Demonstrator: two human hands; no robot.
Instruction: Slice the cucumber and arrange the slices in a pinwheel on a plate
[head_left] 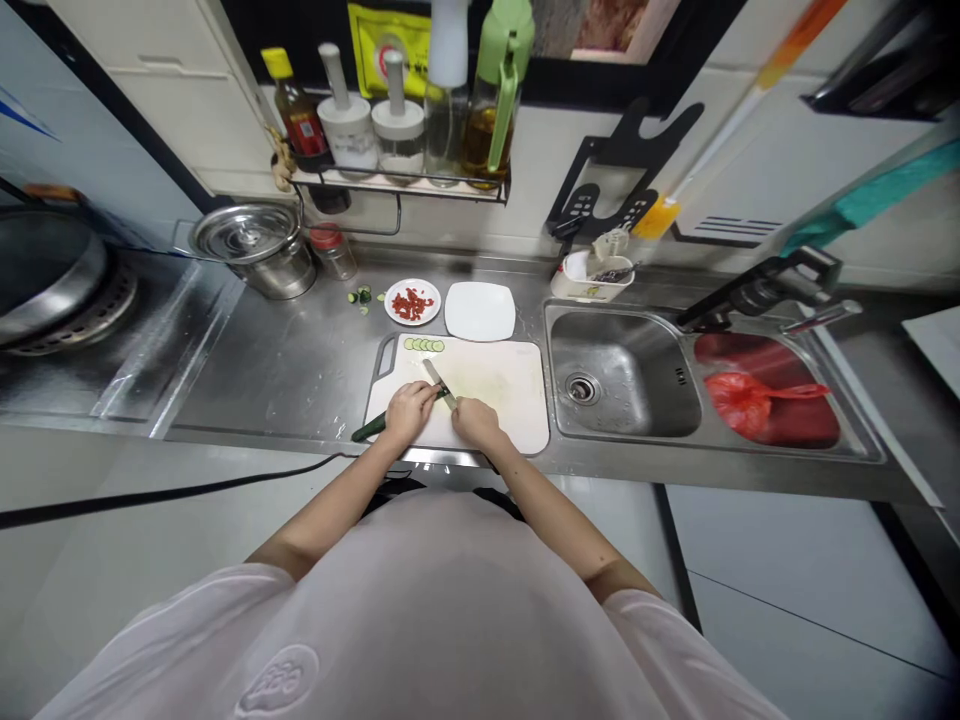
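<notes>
My left hand point(409, 412) is closed over a dark green cucumber point(369, 428), whose one end sticks out to the left past the edge of the white cutting board point(510, 390). In my right hand point(475, 422) is a kitchen knife point(432, 372), its blade pointing up and to the left. The blade lies against the cucumber's right end, close to my left fingertips. Several round cucumber slices point(424, 345) form a row at the board's top left. Behind the board are a plate of chopped red pieces point(412, 302) and a bare white plate point(480, 311).
On the right is a steel sink point(622, 370); a red plastic bag point(739, 402) sits in its second basin. Cucumber scraps point(361, 297), a lidded pot point(259, 250) and a red-capped jar point(333, 252) stand behind left. A seasoning rack point(405, 182) hangs above the counter.
</notes>
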